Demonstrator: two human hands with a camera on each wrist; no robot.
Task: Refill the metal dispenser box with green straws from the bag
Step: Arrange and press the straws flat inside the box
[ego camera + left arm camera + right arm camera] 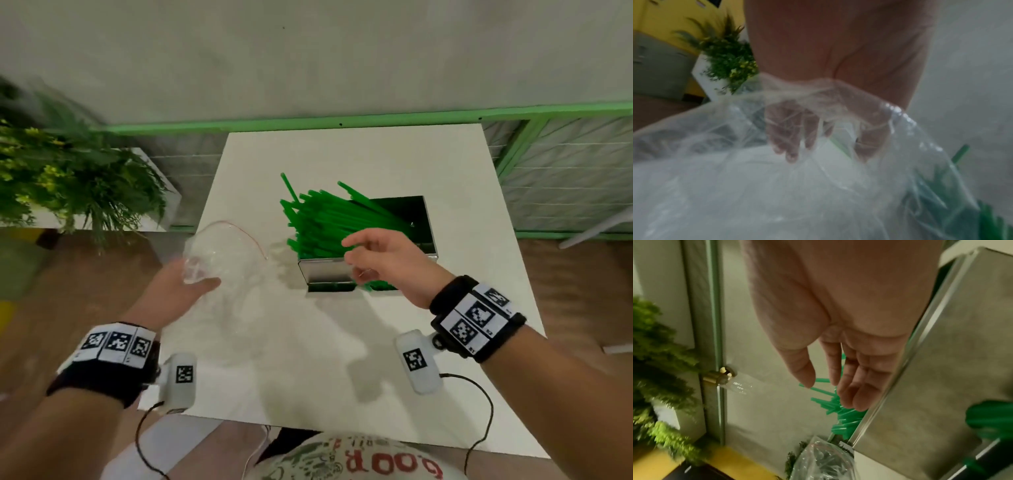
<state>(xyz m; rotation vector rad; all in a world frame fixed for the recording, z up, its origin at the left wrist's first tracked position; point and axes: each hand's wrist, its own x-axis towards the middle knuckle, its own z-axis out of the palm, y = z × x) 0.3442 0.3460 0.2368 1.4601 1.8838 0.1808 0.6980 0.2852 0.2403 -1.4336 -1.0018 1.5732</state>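
An open metal dispenser box (325,272) stands on the white table (291,359). A loose heap of green straws (329,219) lies in it, with many ends sticking out over its left rim. My left hand (191,284) grips a crumpled clear plastic bag (226,246) to the left of the box, and its fingers (789,138) show through the film. My right hand (370,253) hovers over the box's front left corner. Its fingers (857,386) are relaxed just above the straw ends (840,412) and hold nothing. The box wall (931,386) fills the right of the right wrist view.
A leafy plant (68,178) in a white planter stands left of the table. A green-framed railing (308,121) and a pale wall run behind it. Bare tabletop lies in front of the box and beyond it.
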